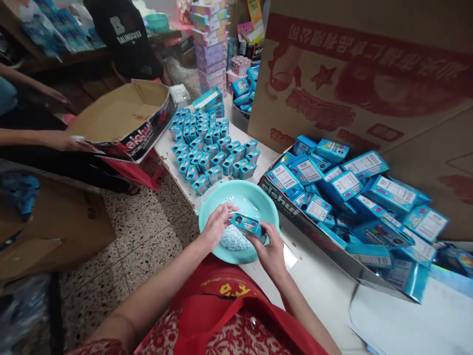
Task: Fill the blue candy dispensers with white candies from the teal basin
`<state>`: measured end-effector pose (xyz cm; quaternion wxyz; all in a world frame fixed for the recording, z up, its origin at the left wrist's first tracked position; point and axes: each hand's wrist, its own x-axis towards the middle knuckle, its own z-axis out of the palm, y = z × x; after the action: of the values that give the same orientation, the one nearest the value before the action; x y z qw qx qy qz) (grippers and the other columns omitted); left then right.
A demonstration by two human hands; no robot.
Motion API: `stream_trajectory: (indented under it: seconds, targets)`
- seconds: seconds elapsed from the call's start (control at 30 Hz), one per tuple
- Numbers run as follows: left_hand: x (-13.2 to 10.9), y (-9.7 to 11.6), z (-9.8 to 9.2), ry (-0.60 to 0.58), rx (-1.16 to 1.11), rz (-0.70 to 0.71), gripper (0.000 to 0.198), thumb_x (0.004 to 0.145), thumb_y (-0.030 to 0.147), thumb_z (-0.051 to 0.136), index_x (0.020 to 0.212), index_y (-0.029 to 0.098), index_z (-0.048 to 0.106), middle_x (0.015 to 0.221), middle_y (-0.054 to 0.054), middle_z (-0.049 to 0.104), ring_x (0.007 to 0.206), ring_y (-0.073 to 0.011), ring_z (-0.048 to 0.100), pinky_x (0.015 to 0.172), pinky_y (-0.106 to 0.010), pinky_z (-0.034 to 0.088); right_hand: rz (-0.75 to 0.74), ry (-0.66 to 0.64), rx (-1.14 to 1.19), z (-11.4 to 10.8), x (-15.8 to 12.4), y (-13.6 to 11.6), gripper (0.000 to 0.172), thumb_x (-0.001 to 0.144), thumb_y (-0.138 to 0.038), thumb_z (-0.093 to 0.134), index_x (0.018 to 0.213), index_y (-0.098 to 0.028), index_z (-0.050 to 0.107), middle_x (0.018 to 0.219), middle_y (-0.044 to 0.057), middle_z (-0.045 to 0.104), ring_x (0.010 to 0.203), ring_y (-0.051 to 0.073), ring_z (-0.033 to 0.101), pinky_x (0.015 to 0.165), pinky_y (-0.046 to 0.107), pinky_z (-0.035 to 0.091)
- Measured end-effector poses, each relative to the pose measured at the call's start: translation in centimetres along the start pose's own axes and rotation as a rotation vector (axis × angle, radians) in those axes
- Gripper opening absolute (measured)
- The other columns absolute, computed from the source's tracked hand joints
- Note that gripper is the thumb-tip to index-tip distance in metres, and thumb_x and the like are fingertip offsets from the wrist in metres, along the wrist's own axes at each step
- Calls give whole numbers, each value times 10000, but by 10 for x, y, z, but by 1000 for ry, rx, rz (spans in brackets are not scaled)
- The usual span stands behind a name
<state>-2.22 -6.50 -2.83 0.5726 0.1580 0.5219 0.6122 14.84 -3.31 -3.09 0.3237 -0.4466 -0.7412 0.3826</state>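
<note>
Over a turquoise plastic bowl (pixel 271 207), a small blue candy box (pixel 246 224) with a dark round hole near its left end lies in my right hand (pixel 271 246), gripped at its right end. My left hand (pixel 218 224) is at the box's left end, fingers bunched close to the hole; what they pinch, if anything, is hidden. Small pale candies (pixel 233 239) lie heaped in the bowl below, with a few loose ones toward its far side. Just beyond the rim stand rows of similar small blue boxes (pixel 210 148), upright, dark holes showing on many tops.
To my right, a black display carton (pixel 314 231) overflows with blue boxes before a large cardboard box (pixel 354 88). Pastel boxes (pixel 210 49) are stacked at the back. At left, another person's hand (pixel 61 139) holds an open cardboard tray (pixel 121 113) over a red stool (pixel 144 172).
</note>
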Motion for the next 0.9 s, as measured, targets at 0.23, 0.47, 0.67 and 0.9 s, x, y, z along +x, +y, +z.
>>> stream_trajectory:
  seconds: [0.23, 0.47, 0.67, 0.9]
  targets:
    - [23, -19, 21, 201, -461, -312, 394, 933, 393, 367, 839, 120, 635, 859, -112, 687, 816, -179, 644, 814, -310, 474, -9, -91, -202, -2, 5, 17, 296, 806, -413, 614, 1031, -222, 602, 889, 47, 634, 836, 226, 605, 741, 358, 483]
    - [26, -21, 13, 203, -537, -333, 350, 923, 321, 408, 816, 100, 658, 788, -99, 680, 697, -156, 622, 708, -272, 460, 46, -78, -208, 1, 6, 15, 361, 789, -467, 619, 1044, -212, 603, 912, 48, 633, 832, 213, 601, 733, 332, 473]
    - [29, -29, 12, 195, -483, -299, 282, 854, 297, 520, 759, 88, 684, 720, -80, 659, 690, -139, 597, 695, -244, 441, 111, -64, -155, 9, 8, 24, 407, 759, -514, 620, 1005, -190, 615, 904, 67, 641, 818, 226, 601, 739, 353, 476]
    - [24, -33, 3, 107, -197, -103, 228, 639, 154, 658, 859, 129, 712, 864, -68, 710, 789, -162, 620, 795, -288, 445, 214, -25, -28, 18, 5, 31, 423, 691, -484, 683, 983, -191, 596, 914, 53, 625, 824, 220, 579, 766, 365, 469]
